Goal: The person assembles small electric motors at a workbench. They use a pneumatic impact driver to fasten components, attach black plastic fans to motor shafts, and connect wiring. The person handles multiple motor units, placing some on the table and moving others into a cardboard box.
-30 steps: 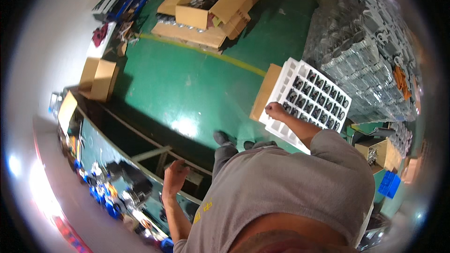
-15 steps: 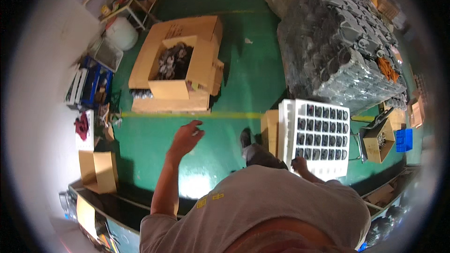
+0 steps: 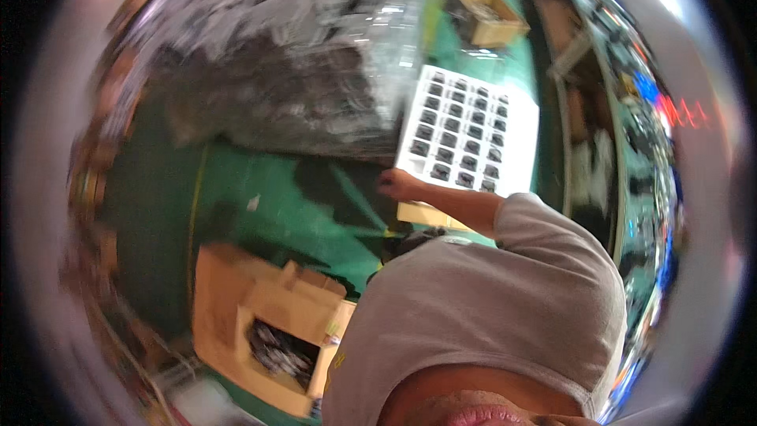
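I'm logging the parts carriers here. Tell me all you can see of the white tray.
The white tray is a flat rectangular grid of small square cells, looking like moulded plastic or foam. Most cells hold a dark part; the strip along its right side looks plain white. It lies over a tan cardboard box on the green floor, beside a stack of grey trays. One hand touches its near left corner. The picture is blurred, so details are unclear.

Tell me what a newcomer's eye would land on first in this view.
First the white tray of dark-filled compartments, right of centre over the green floor, with one hand on its near corner; which hand it is I cannot tell. Next the big grey plastic-wrapped stack filling the upper left. Then the open cardboard box at lower left, holding dark parts.
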A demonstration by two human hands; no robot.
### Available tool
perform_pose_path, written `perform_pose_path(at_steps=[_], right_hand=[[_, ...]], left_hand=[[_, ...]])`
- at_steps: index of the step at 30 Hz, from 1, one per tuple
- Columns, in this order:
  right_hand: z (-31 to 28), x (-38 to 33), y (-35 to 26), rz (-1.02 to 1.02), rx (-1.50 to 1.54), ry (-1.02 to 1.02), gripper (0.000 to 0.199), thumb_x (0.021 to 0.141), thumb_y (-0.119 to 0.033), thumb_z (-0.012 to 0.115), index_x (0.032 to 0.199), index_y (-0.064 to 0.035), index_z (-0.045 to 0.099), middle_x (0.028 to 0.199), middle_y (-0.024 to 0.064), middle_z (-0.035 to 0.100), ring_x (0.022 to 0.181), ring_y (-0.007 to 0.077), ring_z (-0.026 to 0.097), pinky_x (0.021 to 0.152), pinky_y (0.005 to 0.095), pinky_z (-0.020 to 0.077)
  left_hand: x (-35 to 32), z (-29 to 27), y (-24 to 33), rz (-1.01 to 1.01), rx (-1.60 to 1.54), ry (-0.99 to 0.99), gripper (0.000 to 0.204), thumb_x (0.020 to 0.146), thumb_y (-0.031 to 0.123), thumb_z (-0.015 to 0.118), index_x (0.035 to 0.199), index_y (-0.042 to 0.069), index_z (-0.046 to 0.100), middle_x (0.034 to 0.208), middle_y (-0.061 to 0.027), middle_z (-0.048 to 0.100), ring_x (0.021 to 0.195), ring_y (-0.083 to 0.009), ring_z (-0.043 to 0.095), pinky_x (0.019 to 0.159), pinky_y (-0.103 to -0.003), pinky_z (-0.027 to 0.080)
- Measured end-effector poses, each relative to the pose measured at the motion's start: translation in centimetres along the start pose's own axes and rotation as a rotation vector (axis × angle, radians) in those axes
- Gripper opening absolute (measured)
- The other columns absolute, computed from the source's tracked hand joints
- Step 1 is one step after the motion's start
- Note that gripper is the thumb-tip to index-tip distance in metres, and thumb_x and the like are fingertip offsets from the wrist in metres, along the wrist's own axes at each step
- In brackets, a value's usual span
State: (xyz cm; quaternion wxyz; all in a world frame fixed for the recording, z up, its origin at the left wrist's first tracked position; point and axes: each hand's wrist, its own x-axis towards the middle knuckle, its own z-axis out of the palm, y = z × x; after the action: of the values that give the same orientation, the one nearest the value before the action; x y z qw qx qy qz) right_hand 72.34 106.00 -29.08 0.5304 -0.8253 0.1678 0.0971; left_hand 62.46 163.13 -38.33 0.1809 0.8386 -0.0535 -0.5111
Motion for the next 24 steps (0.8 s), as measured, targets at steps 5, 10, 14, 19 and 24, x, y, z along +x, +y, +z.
perform_pose_path(at_steps=[5,10,14,19,24], right_hand=[[-0.6,-8.0,5.5,0.249,0.328,0.473,0.032,0.087,-0.021,0.068,0.110,0.0000,0.074,0.092,0.0144,0.076,0.079,0.0235,0.072,0.073,0.0387,0.0582],[9.9,-27.6,15.8,0.924,-0.089,0.788,0.023,0.084,-0.021,0.064,0.086,-0.0014,0.077,0.093,0.0265,0.073,0.089,0.0414,0.073,0.080,0.0482,0.0588],[22.6,-42.9,15.3,1.344,0.005,0.671,0.024,0.084,-0.017,0.065,0.091,0.0017,0.078,0.092,0.0254,0.075,0.085,0.0379,0.075,0.077,0.0459,0.0614],[30.0,-45.2,8.4,1.477,0.511,0.678,0.024,0.087,-0.015,0.064,0.094,0.0031,0.077,0.102,0.0230,0.076,0.089,0.0348,0.076,0.078,0.0439,0.0629],[32.9,-44.8,11.5,1.399,0.257,0.575,0.032,0.080,-0.027,0.072,0.100,-0.0024,0.080,0.103,0.0211,0.077,0.101,0.0365,0.074,0.091,0.0429,0.0589]], left_hand=[[7.8,-16.5,-0.2,-0.013,0.050,-0.007,0.021,0.090,0.023,0.063,0.098,0.004,0.065,0.088,-0.0130,0.065,0.079,-0.0276,0.059,0.067,-0.040,0.048],[18.0,-31.9,5.9,0.036,-0.220,0.221,0.010,0.089,0.012,0.058,0.085,0.005,0.064,0.073,-0.0072,0.061,0.063,-0.0185,0.054,0.055,-0.034,0.044],[24.5,-39.0,18.3,0.295,-0.383,0.204,0.014,0.088,0.003,0.054,0.078,0.007,0.063,0.066,-0.0032,0.059,0.054,-0.0113,0.050,0.048,-0.028,0.040],[25.1,-35.5,34.2,0.411,-0.267,0.256,0.018,0.094,0.008,0.062,0.111,0.004,0.067,0.081,-0.0030,0.064,0.059,-0.0095,0.053,0.049,-0.025,0.043],[19.9,-20.0,41.3,0.703,0.102,-0.223,0.031,0.090,0.015,0.070,0.117,0.001,0.072,0.094,-0.0066,0.073,0.079,-0.0171,0.068,0.074,-0.031,0.056]])
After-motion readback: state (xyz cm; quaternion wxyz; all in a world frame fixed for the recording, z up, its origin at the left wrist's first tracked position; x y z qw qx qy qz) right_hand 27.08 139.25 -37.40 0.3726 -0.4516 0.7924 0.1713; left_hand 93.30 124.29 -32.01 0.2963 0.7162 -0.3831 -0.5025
